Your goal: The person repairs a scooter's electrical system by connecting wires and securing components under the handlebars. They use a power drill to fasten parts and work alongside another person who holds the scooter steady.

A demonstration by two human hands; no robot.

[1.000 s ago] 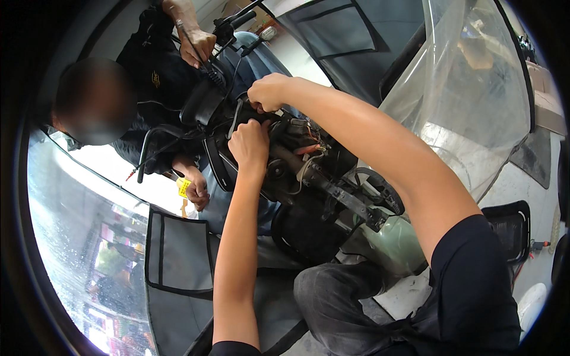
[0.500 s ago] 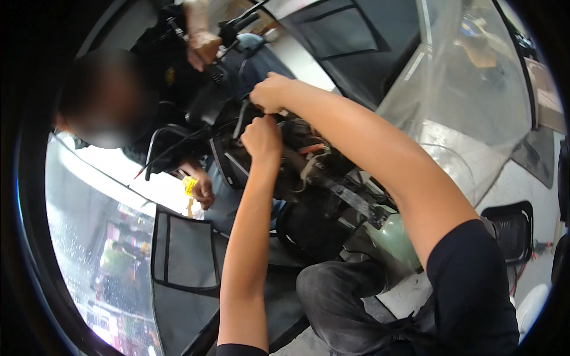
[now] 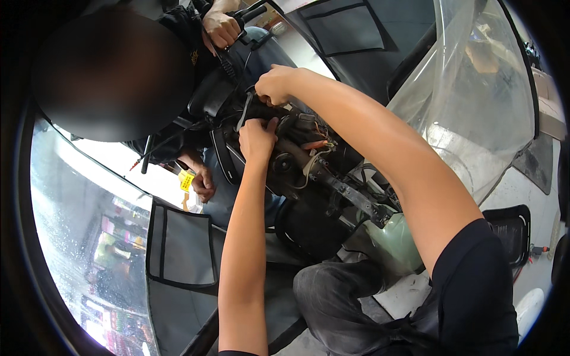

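Observation:
Both my arms reach into the opened steering assembly of a small vehicle. My left hand [image 3: 256, 140] is closed, thumb raised, at the near side of the dark parts; what its fingers hold is hidden. Farther out, my right hand [image 3: 276, 86] curls closed over a dark part whose kind I cannot make out. A thin grey strip [image 3: 244, 111] runs between the two hands. Beside them lie exposed wires with an orange-red connector [image 3: 314, 144]. A dark metal bar with holes [image 3: 350, 193] slopes down to a pale green rounded body panel [image 3: 396, 242].
Facing me, a person rests one hand [image 3: 221, 29] by the black handlebar grip [image 3: 252, 15]; their other hand [image 3: 203, 183] hangs near a yellow tag [image 3: 186, 180]. Clear plastic sheeting [image 3: 469, 89] hangs at right, above a black tray [image 3: 509, 235]. A windshield [image 3: 89, 237] stands at left.
The other person's upper hand has shifted right to the handlebar grip, and their head looms larger. My hands stay nearly in place; my left thumb now shows raised.

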